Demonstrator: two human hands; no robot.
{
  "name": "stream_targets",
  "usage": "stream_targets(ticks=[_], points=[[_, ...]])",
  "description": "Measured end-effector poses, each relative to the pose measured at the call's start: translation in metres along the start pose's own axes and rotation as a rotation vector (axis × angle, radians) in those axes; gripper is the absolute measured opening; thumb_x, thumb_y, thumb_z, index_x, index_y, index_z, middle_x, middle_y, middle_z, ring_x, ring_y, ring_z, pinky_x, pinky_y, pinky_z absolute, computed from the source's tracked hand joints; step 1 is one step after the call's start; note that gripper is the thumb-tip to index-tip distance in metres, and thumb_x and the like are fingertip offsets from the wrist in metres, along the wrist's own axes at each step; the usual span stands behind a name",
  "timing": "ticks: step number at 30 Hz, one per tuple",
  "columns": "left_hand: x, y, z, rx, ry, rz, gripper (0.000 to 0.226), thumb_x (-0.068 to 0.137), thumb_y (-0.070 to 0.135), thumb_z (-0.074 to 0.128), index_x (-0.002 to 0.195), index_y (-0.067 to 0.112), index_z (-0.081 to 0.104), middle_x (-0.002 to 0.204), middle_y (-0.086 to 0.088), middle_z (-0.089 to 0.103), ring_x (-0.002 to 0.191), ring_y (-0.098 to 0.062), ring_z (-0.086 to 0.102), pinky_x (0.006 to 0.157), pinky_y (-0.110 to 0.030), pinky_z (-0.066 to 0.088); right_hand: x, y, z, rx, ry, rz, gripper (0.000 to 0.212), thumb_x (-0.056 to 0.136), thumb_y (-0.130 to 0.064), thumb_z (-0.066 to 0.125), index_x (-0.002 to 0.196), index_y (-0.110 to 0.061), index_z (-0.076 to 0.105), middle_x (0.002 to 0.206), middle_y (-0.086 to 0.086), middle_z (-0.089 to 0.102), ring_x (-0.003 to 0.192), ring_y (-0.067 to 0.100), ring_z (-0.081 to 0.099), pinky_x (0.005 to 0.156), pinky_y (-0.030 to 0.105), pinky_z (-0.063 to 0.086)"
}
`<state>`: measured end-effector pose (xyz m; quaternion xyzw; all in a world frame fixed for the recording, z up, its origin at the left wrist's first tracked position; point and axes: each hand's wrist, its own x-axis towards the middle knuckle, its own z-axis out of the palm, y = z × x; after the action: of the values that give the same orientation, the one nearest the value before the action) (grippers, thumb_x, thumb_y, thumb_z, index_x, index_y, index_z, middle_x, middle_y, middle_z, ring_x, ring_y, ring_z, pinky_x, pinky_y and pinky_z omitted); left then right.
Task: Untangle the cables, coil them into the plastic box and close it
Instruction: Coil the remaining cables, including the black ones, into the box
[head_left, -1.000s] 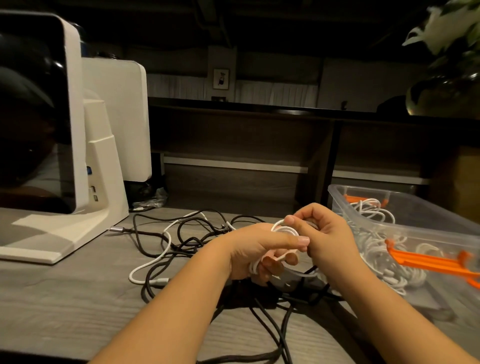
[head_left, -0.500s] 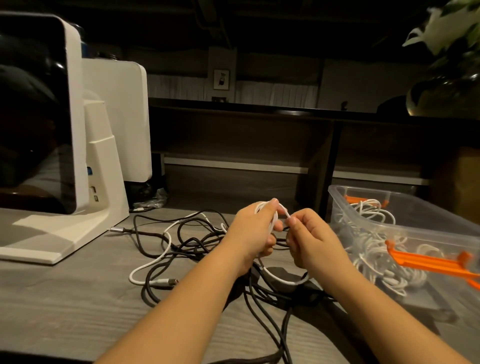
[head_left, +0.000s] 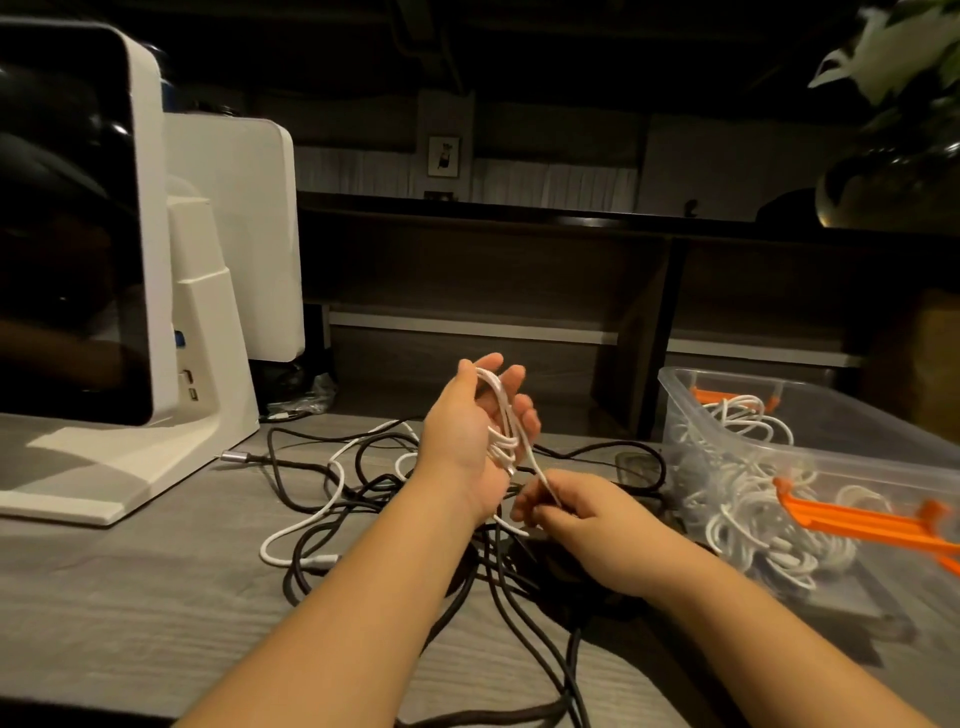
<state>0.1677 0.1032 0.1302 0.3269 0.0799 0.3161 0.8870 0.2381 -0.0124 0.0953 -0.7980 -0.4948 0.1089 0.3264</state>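
My left hand (head_left: 475, 426) is raised palm up above the table, fingers straight, with a white cable (head_left: 501, 421) looped several times around the palm. My right hand (head_left: 566, 512) sits lower and nearer, pinching the free end of that white cable. Beneath both hands lies a tangle of black cables (head_left: 374, 499) with another white cable (head_left: 306, 525) running through it. The clear plastic box (head_left: 810, 405) stands at the right, holding coiled white cables (head_left: 748, 509) and an orange-handled lid part (head_left: 862, 525).
A large white machine with a dark window (head_left: 104, 270) fills the left side of the grey wooden table (head_left: 130, 597). A dark shelf unit (head_left: 519, 291) runs behind the table. A plant in a dark pot (head_left: 893, 171) is at the upper right.
My left hand has opened and turned palm up, showing the white loops. My right hand has dropped toward me, drawing the cable's end down.
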Motion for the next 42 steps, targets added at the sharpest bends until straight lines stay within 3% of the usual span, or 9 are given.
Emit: stream_targets(ticks=[5, 8, 12, 20, 26, 31, 35, 38, 42], points=[[0.010, 0.011, -0.008, -0.170, 0.103, 0.055, 0.023, 0.105, 0.037, 0.043, 0.108, 0.022, 0.060, 0.064, 0.004, 0.060, 0.044, -0.006, 0.042, 0.041, -0.018, 0.036, 0.003, 0.004, -0.007, 0.332, 0.341, -0.058, 0.023, 0.101, -0.016, 0.047, 0.090, -0.021, 0.066, 0.080, -0.001, 0.070, 0.084, 0.018, 0.066, 0.085, 0.038, 0.055], [0.013, 0.016, -0.010, -0.185, 0.138, 0.122, 0.022, 0.105, 0.037, 0.044, 0.107, 0.022, 0.060, 0.064, 0.004, 0.061, 0.043, -0.005, 0.041, 0.040, -0.018, 0.036, 0.000, 0.002, -0.012, 0.619, 0.408, -0.092, 0.017, 0.100, -0.017, 0.050, 0.093, -0.013, 0.065, 0.060, -0.002, 0.058, 0.062, 0.016, 0.056, 0.063, 0.027, 0.052], [0.012, 0.015, -0.010, -0.178, 0.168, 0.166, 0.019, 0.105, 0.033, 0.046, 0.110, 0.025, 0.063, 0.067, 0.002, 0.066, 0.043, -0.005, 0.043, 0.041, -0.018, 0.037, 0.001, 0.008, -0.016, 0.253, 0.582, -0.115, 0.011, 0.094, -0.026, 0.062, 0.084, -0.021, 0.063, 0.060, 0.003, 0.056, 0.053, 0.009, 0.047, 0.050, 0.024, 0.042], [0.006, 0.019, -0.007, -0.227, 0.167, 0.189, 0.026, 0.105, 0.036, 0.047, 0.105, 0.017, 0.064, 0.079, -0.001, 0.077, 0.077, -0.021, 0.077, 0.061, -0.035, 0.062, 0.002, 0.012, -0.017, 0.724, 0.372, 0.102, 0.019, 0.097, -0.021, 0.058, 0.086, -0.007, 0.061, 0.056, -0.002, 0.040, 0.046, 0.010, 0.033, 0.042, 0.023, 0.028], [0.011, 0.023, -0.013, -0.262, 0.179, 0.190, 0.022, 0.105, 0.035, 0.046, 0.100, 0.019, 0.060, 0.070, 0.005, 0.065, 0.047, -0.006, 0.052, 0.042, -0.019, 0.041, 0.002, 0.013, -0.012, 0.164, 0.233, 0.098, 0.022, 0.093, -0.037, 0.062, 0.078, -0.025, 0.073, 0.049, -0.011, 0.050, 0.042, 0.001, 0.040, 0.050, 0.021, 0.038], [0.015, 0.022, -0.017, 0.284, 0.307, 0.479, 0.018, 0.105, 0.026, 0.043, 0.098, 0.025, 0.059, 0.072, 0.005, 0.054, 0.051, -0.006, 0.038, 0.045, -0.021, 0.032, -0.003, 0.009, -0.010, -0.056, 0.046, 0.023, 0.016, 0.095, -0.043, 0.057, 0.091, -0.036, 0.071, 0.074, -0.009, 0.067, 0.066, 0.003, 0.059, 0.073, 0.029, 0.054], [0.017, 0.015, -0.018, 0.822, 0.264, 0.694, 0.022, 0.107, 0.036, 0.038, 0.098, 0.029, 0.056, 0.080, 0.004, 0.055, 0.066, -0.010, 0.049, 0.059, -0.026, 0.041, -0.010, 0.004, -0.014, -0.085, -0.013, -0.115, 0.004, 0.097, -0.036, 0.057, 0.096, -0.039, 0.060, 0.077, -0.010, 0.066, 0.066, 0.003, 0.059, 0.067, 0.026, 0.053], [0.018, 0.012, -0.018, 1.034, 0.163, 0.531, 0.035, 0.106, 0.047, 0.031, 0.100, 0.025, 0.057, 0.082, 0.002, 0.056, 0.069, -0.011, 0.050, 0.063, -0.028, 0.041, -0.015, 0.001, -0.016, -0.074, -0.012, -0.225, 0.010, 0.096, -0.032, 0.058, 0.091, -0.040, 0.063, 0.085, -0.014, 0.066, 0.078, 0.003, 0.062, 0.074, 0.023, 0.054], [0.010, 0.006, -0.012, 1.179, -0.039, -0.011, 0.050, 0.104, 0.056, 0.027, 0.096, 0.023, 0.063, 0.076, 0.000, 0.063, 0.065, -0.012, 0.052, 0.063, -0.030, 0.044, -0.011, 0.004, -0.013, 0.106, 0.236, -0.317, 0.014, 0.095, -0.024, 0.060, 0.086, -0.032, 0.068, 0.073, -0.010, 0.062, 0.067, 0.003, 0.055, 0.065, 0.021, 0.047]])
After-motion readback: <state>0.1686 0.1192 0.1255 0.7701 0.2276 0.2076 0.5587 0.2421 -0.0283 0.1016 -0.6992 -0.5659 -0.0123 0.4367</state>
